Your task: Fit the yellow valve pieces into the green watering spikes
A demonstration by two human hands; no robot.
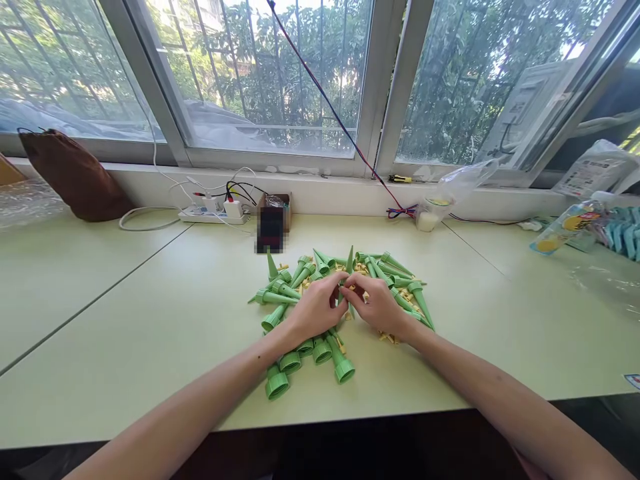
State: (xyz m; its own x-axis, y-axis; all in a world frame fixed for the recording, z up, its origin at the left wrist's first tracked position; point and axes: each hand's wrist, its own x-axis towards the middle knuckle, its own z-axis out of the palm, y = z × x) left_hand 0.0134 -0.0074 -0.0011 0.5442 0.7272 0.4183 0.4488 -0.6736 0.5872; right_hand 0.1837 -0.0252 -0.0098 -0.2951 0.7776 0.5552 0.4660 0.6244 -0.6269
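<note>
Overall, we find pale table (165, 313) bearing central pile. Left hand (316, 305) pinches partly hidden green cone (341, 296); right hand (376, 305) meets it, fingers narrowed, contents unclear. Loose green cones (343, 367) look light, stiff, smooth; we favour ribbed collars. Yellow pieces (387, 338) look slight, need fingertips.

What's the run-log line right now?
left hand, right hand: fingertips close together | green spikes, yellow pieces: spread around hands | grip: mostly hidden
</note>
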